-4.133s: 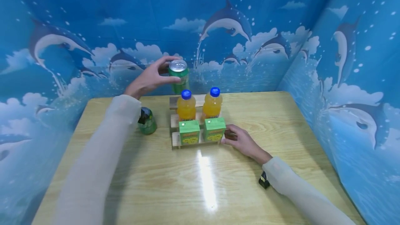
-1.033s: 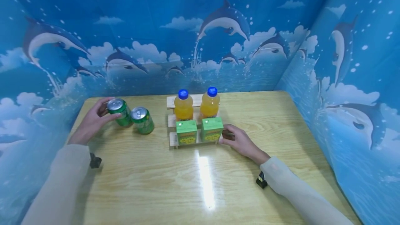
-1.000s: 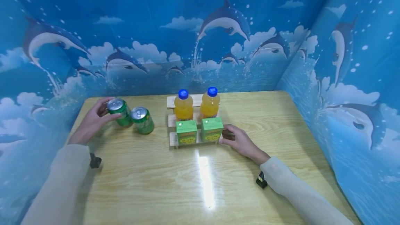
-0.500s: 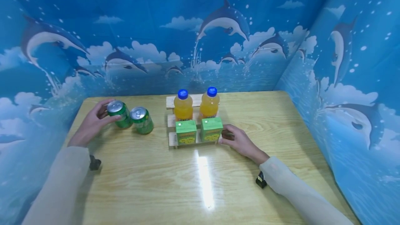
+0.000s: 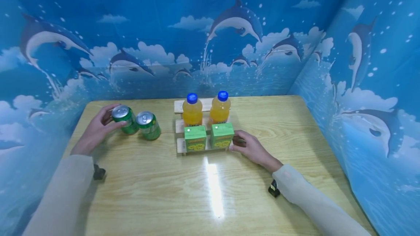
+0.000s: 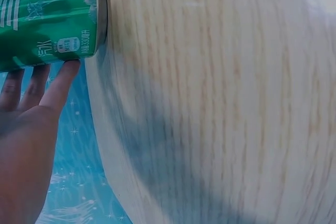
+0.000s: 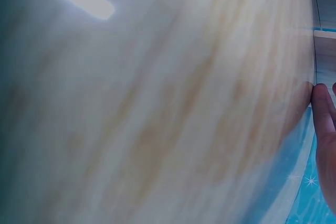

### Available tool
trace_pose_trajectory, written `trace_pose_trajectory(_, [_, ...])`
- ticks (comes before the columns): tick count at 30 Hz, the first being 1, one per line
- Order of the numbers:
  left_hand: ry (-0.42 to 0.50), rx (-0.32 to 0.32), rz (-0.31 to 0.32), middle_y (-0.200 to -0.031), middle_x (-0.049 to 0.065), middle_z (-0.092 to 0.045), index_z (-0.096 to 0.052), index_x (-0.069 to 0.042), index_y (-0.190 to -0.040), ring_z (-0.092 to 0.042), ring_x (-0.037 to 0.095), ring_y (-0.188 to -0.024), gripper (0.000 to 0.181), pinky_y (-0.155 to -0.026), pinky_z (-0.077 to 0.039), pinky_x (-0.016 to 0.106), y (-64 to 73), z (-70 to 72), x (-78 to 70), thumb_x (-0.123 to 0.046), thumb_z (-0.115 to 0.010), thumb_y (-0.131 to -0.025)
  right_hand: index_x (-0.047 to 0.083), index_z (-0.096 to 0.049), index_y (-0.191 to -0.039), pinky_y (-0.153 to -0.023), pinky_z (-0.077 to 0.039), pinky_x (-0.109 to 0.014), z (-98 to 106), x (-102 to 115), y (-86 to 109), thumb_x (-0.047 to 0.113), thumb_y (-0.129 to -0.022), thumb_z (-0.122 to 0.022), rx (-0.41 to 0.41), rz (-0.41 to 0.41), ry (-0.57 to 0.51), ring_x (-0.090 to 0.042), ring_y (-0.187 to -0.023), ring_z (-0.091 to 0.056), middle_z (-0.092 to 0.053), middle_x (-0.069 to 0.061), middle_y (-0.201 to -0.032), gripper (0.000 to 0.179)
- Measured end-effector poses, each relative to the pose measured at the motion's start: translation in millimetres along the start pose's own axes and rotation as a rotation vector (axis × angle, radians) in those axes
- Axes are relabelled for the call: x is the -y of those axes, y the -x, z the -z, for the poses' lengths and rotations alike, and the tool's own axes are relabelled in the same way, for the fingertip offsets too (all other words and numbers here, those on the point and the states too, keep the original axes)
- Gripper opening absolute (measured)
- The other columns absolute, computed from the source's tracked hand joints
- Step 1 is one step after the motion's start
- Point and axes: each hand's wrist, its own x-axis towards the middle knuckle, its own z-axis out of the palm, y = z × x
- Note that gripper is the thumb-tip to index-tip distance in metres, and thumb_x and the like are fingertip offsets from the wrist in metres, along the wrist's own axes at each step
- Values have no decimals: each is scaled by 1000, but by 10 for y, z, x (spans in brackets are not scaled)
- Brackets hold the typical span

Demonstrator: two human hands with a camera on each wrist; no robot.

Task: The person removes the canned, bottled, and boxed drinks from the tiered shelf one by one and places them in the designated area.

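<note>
My left hand point(image 5: 98, 126) grips a green soda can point(image 5: 128, 125) at the table's left, thumb in front and fingers behind. In the left wrist view the soda can point(image 6: 50, 24) has its base against the tabletop. A second green soda can point(image 5: 151, 128) stands upright just to its right. At the centre is a stepped wooden rack point(image 5: 180, 145). Two orange-drink bottles point(image 5: 192, 114) with blue caps stand on its middle step, and two green juice boxes point(image 5: 195, 141) on the front step. My right hand point(image 5: 251, 146) holds the rack's front right end, its fingertips partly hidden.
The pale wooden table point(image 5: 157, 192) carries a bright light reflection in front of the rack. A blue dolphin-print curtain point(image 5: 157, 28) hangs behind the table and along its sides. The rack's back step point(image 5: 207, 105) shows behind the bottles.
Over four seconds, my left hand brought the can from above the rack's back step to the table's left, beside the other can. Since then it barely moves. My right hand stays at the rack.
</note>
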Motion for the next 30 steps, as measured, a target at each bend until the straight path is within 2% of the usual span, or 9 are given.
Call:
trace_pose_trajectory(8, [-28, 9, -9, -183, 18, -16, -12, -37, -176, -15, 51, -166, 109, -128, -24, 77, 29, 2, -43, -60, -80, -95, 6, -62, -148, -113, -58, -50, 1, 10, 4, 20, -97, -84, -3, -10, -2, -41, -133, -68, -67, -18, -146, 57])
trace_pose_trajectory(12, [-67, 15, -41, -182, 19, -17, -10, -37, -176, -19, 52, -165, 106, -125, -29, 78, 63, 26, -84, -60, -77, -97, 6, -63, -147, -112, -58, -50, 1, 3, 5, 21, -96, -85, -6, -4, -3, -42, -133, -68, -68, -19, -145, 58])
trace_pose_trajectory(17, [-65, 10, -83, -181, 16, -23, -14, -34, -176, -27, 49, -163, 100, -124, -35, 74, 107, 68, -159, -57, -75, -100, 5, -63, -147, -113, -57, -51, -3, -4, 2, 22, -96, -85, -4, 0, -7, -43, -133, -68, -68, -20, -144, 58])
trace_pose_trajectory(23, [-80, -17, -93, -181, 11, -26, -17, -37, -175, -30, 46, -163, 99, -127, -34, 71, 97, 106, -268, -61, -74, -98, 6, -63, -146, -113, -57, -52, -5, -11, 3, 22, -96, -85, -7, -2, -8, -43, -132, -68, -68, -20, -144, 57])
trace_pose_trajectory(30, [-98, -35, -119, -179, 15, -28, -19, -28, -176, -31, 46, -162, 96, -127, -34, 71, 70, 153, -378, -59, -71, -101, 6, -62, -147, -113, -57, -51, -5, -8, -1, 22, -97, -85, -4, 2, -10, -42, -133, -68, -67, -20, -145, 58])
